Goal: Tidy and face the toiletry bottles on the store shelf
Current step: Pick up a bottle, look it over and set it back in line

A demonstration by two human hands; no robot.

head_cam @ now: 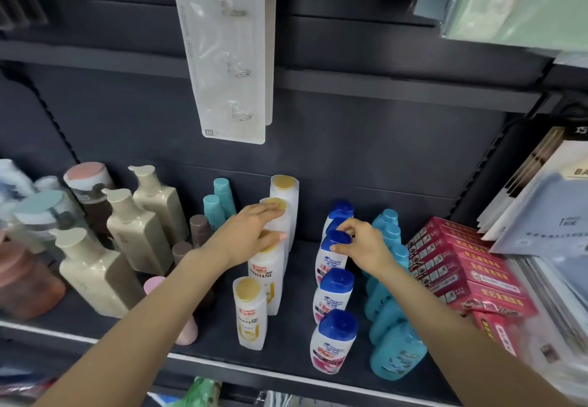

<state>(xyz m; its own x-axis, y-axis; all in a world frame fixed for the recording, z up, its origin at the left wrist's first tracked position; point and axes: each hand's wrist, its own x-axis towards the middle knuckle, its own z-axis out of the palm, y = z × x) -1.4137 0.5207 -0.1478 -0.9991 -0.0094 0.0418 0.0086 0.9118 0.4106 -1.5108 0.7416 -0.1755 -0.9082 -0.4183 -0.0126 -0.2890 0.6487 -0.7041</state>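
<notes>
**Both hands on the shampoo rows**

While I watched through the head camera, the left hand lay over the row of white gold-capped bottles, its fingers straight and a little apart, the tips resting on the gold caps of the second and third bottles back. The right hand was at the next row over, its thumb and curled fingers pinching the blue cap of the third blue-capped bottle from the front. Both rows ran front to back on the dark shelf, with a bare strip between them. Two more blue-capped bottles stood in front of the pinched one, labels facing me, and at least one behind. A file of teal bottles stood just to the right of that row, partly hidden by my right forearm. Beige pump bottles stood well to the left, and red boxes were stacked at the right end.
</notes>
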